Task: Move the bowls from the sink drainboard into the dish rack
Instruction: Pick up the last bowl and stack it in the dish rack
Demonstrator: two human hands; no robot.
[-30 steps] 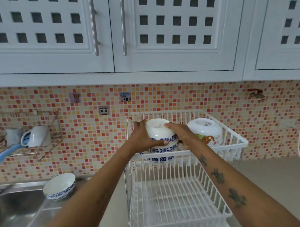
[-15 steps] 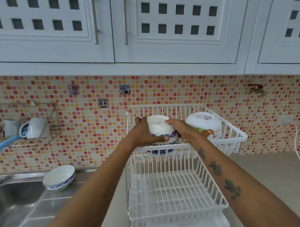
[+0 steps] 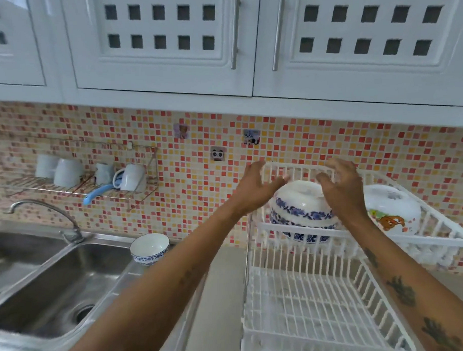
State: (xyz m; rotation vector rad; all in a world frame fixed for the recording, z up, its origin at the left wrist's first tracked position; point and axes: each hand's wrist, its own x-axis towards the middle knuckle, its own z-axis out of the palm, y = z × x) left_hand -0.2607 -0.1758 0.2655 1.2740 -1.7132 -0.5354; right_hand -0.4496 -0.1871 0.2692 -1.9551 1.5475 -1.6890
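A stack of blue-and-white bowls (image 3: 301, 212) sits upside down in the upper tier of the white dish rack (image 3: 297, 227). My left hand (image 3: 254, 186) hovers just left of the stack with fingers spread. Just above and right of the stack is my right hand (image 3: 342, 187), fingers apart and holding nothing. One more blue-and-white bowl (image 3: 149, 248) stands upright on the steel drainboard (image 3: 129, 273) beside the sink.
A white bowl with a cartoon print (image 3: 391, 209) lies upside down at the right of the upper tier. The rack's lower tier (image 3: 321, 311) holds nothing. A steel sink (image 3: 45, 281) with a tap (image 3: 42, 210) is at left. Mugs sit on a wall shelf (image 3: 99, 190).
Both hands have let go of the blue-and-white bowl, which now rests on the stack in the upper tier, and have lifted off it. The view has swung left toward the sink.
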